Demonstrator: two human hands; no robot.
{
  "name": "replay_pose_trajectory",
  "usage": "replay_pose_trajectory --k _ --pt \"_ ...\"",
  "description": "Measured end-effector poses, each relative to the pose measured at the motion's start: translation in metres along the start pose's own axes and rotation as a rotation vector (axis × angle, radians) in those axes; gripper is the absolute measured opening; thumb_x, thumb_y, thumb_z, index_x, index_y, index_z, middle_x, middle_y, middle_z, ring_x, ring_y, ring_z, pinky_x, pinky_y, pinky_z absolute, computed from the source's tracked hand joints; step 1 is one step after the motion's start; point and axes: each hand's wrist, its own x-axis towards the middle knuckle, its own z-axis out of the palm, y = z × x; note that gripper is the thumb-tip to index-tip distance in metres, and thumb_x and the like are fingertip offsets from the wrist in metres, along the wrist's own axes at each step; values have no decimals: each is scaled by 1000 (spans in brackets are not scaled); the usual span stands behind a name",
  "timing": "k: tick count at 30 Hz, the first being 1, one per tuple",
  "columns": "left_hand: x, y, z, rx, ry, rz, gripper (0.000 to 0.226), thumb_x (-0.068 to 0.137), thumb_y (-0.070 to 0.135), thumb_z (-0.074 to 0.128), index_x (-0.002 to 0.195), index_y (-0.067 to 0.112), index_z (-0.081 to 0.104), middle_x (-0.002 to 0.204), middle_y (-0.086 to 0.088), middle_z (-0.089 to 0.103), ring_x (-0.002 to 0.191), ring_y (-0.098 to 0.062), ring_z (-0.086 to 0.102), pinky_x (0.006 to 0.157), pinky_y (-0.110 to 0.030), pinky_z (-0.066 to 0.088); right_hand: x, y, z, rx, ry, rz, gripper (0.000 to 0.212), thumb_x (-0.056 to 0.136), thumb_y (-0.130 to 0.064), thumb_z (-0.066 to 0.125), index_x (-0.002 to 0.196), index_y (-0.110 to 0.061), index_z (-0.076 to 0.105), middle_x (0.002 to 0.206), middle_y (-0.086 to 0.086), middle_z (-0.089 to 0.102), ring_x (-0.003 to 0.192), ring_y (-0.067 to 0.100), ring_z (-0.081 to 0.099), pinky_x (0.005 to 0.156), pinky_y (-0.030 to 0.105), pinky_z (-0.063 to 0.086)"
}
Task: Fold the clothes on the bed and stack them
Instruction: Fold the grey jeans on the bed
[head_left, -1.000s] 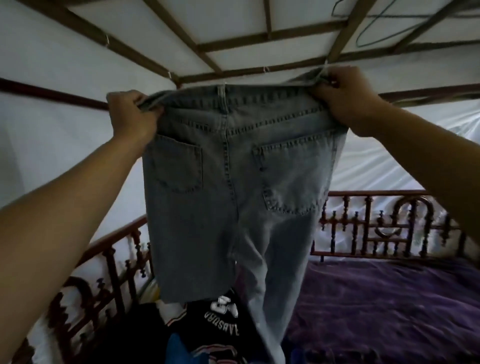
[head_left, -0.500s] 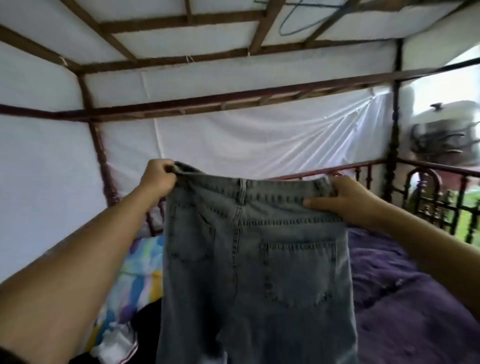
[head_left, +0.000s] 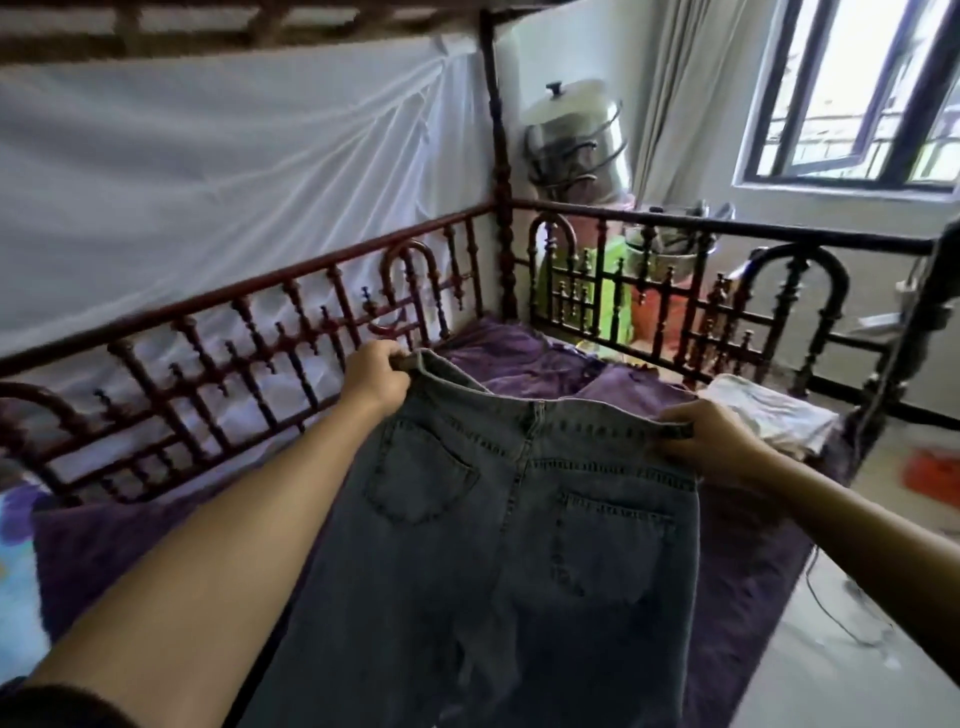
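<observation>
A pair of light blue jeans (head_left: 509, 545) is spread low over the purple bed cover (head_left: 524, 358), back pockets facing me. My left hand (head_left: 376, 376) grips the left end of the waistband. My right hand (head_left: 706, 441) pinches the right end of the waistband. The legs run down out of the frame's bottom edge. A folded white garment (head_left: 769, 413) lies at the bed's right corner, beyond my right hand.
A dark red wooden railing (head_left: 291, 332) runs along the bed's far side and a black railing (head_left: 727, 291) along its foot. Metal pots (head_left: 576, 145) stand behind the corner post. The floor (head_left: 883, 597) lies to the right, with a window (head_left: 852, 93) above.
My hands have lowered the jeans from overhead down toward the bed. My view has swung down and to the right, toward the bed's foot and the window.
</observation>
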Motion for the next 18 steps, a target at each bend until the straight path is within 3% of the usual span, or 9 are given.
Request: replay_pose_trajectory --k 3,5,7,13,15,18 --pt "31 37 84 -38 -44 17 26 79 -3 55 97 8 71 98 -18 69 98 -34 61 76 -34 45 34 84 -7 -10 47 125 16 72 -26 72 74 -10 73 67 8 69 62 16 61 61 35 51" --pt "54 57 145 -46 -85 2 26 81 -1 56 99 10 72 99 -15 70 97 -31 62 74 -31 43 60 139 -6 -31 41 196 2 73 -21 72 71 -20 71 67 6 69 65 22 63 64 40 53" --pt "76 74 207 -60 -141 -23 23 82 0 57 96 10 72 95 -11 71 94 -27 63 70 -26 41 86 196 0 -52 14 288 17 75 -13 72 71 -29 67 71 5 69 71 24 64 67 40 54" --pt "129 123 385 -82 -314 -89 17 85 2 58 91 9 72 84 -5 68 80 -17 59 68 -19 38 151 348 5 -110 -25 564 17 76 -17 65 74 -34 63 83 8 67 87 32 64 70 37 49" --pt "143 135 435 -95 -344 -112 16 85 4 59 89 11 72 82 -4 68 79 -18 58 70 -22 41 171 386 4 -129 -19 617 16 78 -17 64 83 -31 68 92 11 69 93 35 63 72 37 47" --pt "155 138 503 -125 -430 -157 11 85 11 63 92 14 71 82 -1 67 83 -19 61 78 -28 49 188 441 17 -161 -70 705 11 80 -18 61 78 -29 61 92 12 68 94 35 62 69 33 41"
